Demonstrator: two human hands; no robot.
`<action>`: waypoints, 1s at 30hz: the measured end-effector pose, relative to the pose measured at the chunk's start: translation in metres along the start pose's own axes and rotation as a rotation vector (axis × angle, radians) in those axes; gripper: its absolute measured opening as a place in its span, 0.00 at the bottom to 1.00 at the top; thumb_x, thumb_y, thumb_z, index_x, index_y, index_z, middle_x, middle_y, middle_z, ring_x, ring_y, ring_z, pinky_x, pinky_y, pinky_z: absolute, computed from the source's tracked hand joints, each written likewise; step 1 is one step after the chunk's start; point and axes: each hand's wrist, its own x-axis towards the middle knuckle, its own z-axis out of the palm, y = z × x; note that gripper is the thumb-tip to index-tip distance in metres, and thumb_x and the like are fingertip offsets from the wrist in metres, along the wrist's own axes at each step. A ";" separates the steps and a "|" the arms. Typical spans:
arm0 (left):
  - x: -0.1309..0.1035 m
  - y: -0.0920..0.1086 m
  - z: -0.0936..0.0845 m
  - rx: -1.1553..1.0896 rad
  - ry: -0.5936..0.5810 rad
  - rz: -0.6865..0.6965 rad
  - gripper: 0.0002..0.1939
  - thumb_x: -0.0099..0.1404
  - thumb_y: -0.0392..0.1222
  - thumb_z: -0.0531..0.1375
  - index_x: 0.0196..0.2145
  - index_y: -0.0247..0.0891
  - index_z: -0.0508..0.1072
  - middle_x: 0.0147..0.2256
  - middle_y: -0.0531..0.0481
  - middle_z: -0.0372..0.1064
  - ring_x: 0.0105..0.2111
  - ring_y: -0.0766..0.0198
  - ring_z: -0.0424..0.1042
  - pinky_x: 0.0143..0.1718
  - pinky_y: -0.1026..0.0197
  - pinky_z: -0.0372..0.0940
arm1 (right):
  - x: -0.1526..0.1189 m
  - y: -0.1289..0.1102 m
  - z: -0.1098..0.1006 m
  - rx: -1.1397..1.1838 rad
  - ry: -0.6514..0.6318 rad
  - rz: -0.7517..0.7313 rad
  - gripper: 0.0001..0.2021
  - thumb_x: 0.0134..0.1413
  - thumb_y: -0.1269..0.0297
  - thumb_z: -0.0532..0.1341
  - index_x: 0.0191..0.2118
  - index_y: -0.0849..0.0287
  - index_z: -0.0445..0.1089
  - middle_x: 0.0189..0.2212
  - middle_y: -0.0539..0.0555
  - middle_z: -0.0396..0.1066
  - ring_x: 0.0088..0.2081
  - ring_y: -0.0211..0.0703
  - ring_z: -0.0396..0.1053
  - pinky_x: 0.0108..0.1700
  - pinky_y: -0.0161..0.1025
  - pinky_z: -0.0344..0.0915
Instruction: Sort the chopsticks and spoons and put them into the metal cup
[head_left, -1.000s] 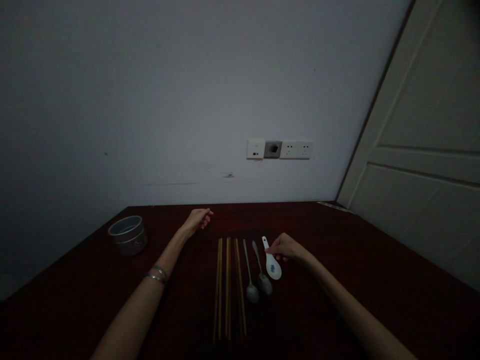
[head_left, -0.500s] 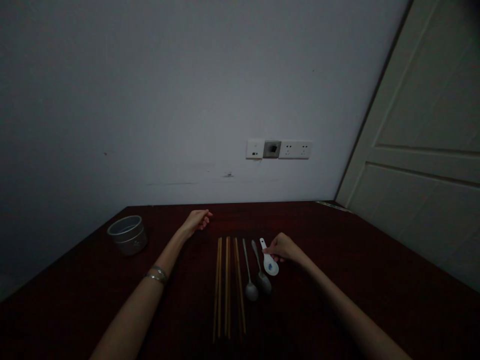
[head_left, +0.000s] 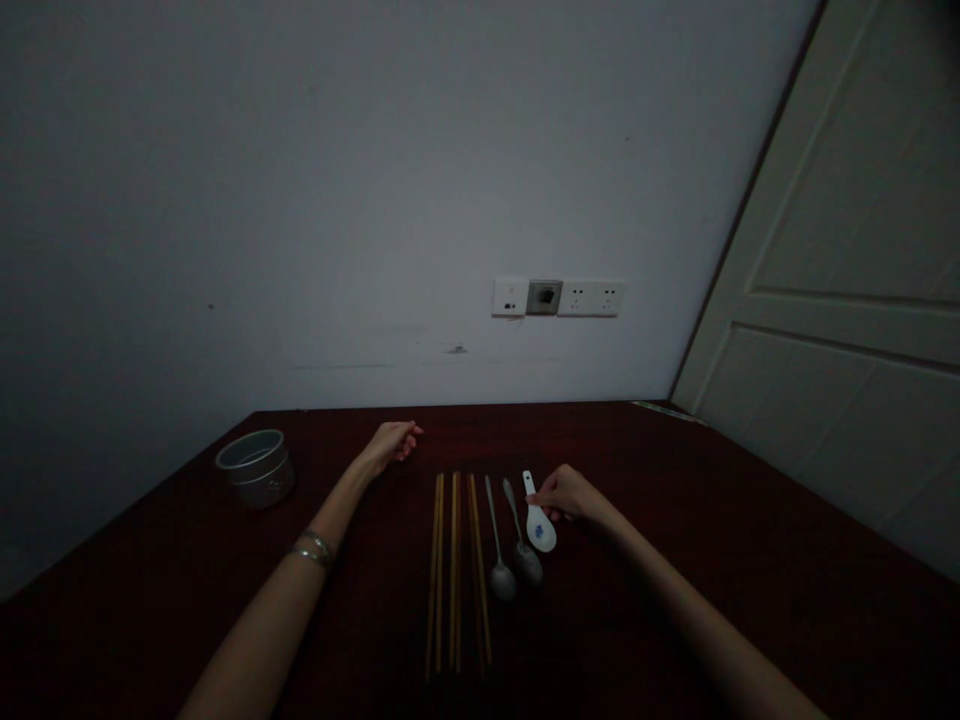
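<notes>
The right hand's (head_left: 564,494) grip pinches the white spoon (head_left: 541,530) by its handle, presumably leaving the bowl unobstructed, just right of the metal spoons (head_left: 503,582). The left hand (head_left: 390,443) curls inward, apparently unladen, beyond the chopsticks (head_left: 455,540).

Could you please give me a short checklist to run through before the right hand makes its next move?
1. Right hand has a grip on the white spoon: ok, fingers pinch its handle.
2. White spoon fully resting on the table: cannot tell from this dim view.
3. Gap between the white spoon and the nearer of the two metal spoons: cannot tell, they lie very close.
4. Chopsticks laid side by side: ok, left of the metal spoons.
5. Left hand off the cutlery: ok, beyond and left of the chopsticks.
6. Round container upright: ok, at far left.
</notes>
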 end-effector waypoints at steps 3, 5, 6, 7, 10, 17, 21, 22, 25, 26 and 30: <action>0.002 -0.002 -0.001 0.009 0.007 -0.002 0.17 0.53 0.51 0.58 0.30 0.32 0.69 0.17 0.55 0.61 0.14 0.73 0.57 0.16 0.69 0.47 | -0.001 -0.001 -0.001 0.016 -0.011 0.000 0.15 0.39 0.57 0.65 0.17 0.64 0.68 0.11 0.47 0.64 0.12 0.27 0.54 0.13 0.28 0.48; 0.002 -0.004 -0.001 0.009 0.008 -0.003 0.17 0.53 0.51 0.57 0.30 0.32 0.69 0.17 0.55 0.61 0.14 0.73 0.57 0.16 0.69 0.46 | -0.002 -0.001 -0.001 0.023 -0.016 0.003 0.14 0.40 0.58 0.64 0.17 0.64 0.69 0.11 0.47 0.64 0.11 0.27 0.54 0.13 0.28 0.48; 0.002 -0.004 -0.001 0.006 0.007 -0.002 0.16 0.53 0.50 0.57 0.30 0.32 0.69 0.17 0.55 0.61 0.14 0.73 0.57 0.16 0.69 0.46 | -0.001 -0.001 -0.001 0.024 -0.017 0.004 0.14 0.40 0.58 0.64 0.17 0.64 0.69 0.11 0.47 0.64 0.11 0.27 0.53 0.13 0.28 0.48; 0.002 -0.004 -0.001 0.004 0.007 -0.003 0.16 0.53 0.50 0.57 0.30 0.32 0.69 0.17 0.55 0.61 0.14 0.73 0.57 0.16 0.69 0.46 | -0.001 -0.001 -0.001 0.024 -0.016 0.007 0.13 0.41 0.58 0.64 0.18 0.64 0.69 0.11 0.47 0.64 0.11 0.27 0.53 0.13 0.28 0.48; 0.000 -0.003 -0.001 -0.007 0.001 -0.008 0.15 0.54 0.49 0.57 0.30 0.31 0.69 0.17 0.55 0.61 0.14 0.74 0.56 0.16 0.69 0.46 | 0.001 0.002 -0.002 0.027 -0.021 0.001 0.13 0.41 0.59 0.63 0.18 0.64 0.69 0.11 0.47 0.64 0.12 0.27 0.54 0.14 0.27 0.48; -0.001 -0.004 -0.001 0.002 0.006 -0.024 0.15 0.54 0.49 0.57 0.30 0.31 0.69 0.17 0.55 0.61 0.14 0.73 0.57 0.16 0.69 0.46 | 0.000 0.000 -0.002 0.043 -0.020 0.004 0.13 0.40 0.58 0.64 0.18 0.64 0.68 0.10 0.46 0.62 0.11 0.27 0.53 0.13 0.27 0.47; 0.000 -0.006 -0.002 0.004 -0.012 -0.012 0.15 0.53 0.49 0.57 0.30 0.31 0.69 0.17 0.55 0.62 0.14 0.74 0.57 0.16 0.69 0.46 | -0.003 -0.002 -0.005 0.049 -0.032 -0.006 0.15 0.38 0.56 0.65 0.18 0.64 0.67 0.11 0.47 0.63 0.12 0.27 0.54 0.13 0.27 0.47; 0.000 -0.006 -0.002 0.002 -0.014 -0.010 0.16 0.53 0.49 0.57 0.30 0.31 0.69 0.17 0.55 0.62 0.14 0.74 0.57 0.15 0.69 0.46 | -0.002 -0.001 -0.007 0.052 -0.036 -0.018 0.16 0.38 0.54 0.65 0.18 0.64 0.68 0.12 0.48 0.63 0.12 0.27 0.54 0.13 0.27 0.47; -0.001 -0.005 -0.001 -0.005 -0.007 -0.018 0.16 0.53 0.49 0.57 0.30 0.31 0.68 0.16 0.55 0.61 0.13 0.73 0.57 0.15 0.69 0.46 | 0.004 0.009 -0.016 0.095 0.025 -0.054 0.19 0.40 0.49 0.62 0.18 0.64 0.67 0.14 0.50 0.66 0.13 0.28 0.56 0.13 0.27 0.47; -0.002 -0.005 -0.001 -0.006 -0.003 -0.022 0.16 0.53 0.49 0.57 0.30 0.31 0.69 0.16 0.56 0.61 0.13 0.73 0.57 0.15 0.69 0.46 | 0.008 0.014 -0.019 0.124 0.079 -0.067 0.20 0.42 0.48 0.60 0.19 0.63 0.66 0.15 0.50 0.66 0.13 0.28 0.56 0.13 0.28 0.47; -0.004 0.002 0.002 -0.008 0.008 -0.005 0.16 0.52 0.49 0.57 0.30 0.31 0.69 0.17 0.56 0.61 0.13 0.73 0.57 0.14 0.69 0.47 | 0.023 0.040 -0.026 0.195 0.314 -0.130 0.21 0.45 0.46 0.56 0.19 0.62 0.65 0.14 0.50 0.65 0.14 0.31 0.58 0.17 0.29 0.52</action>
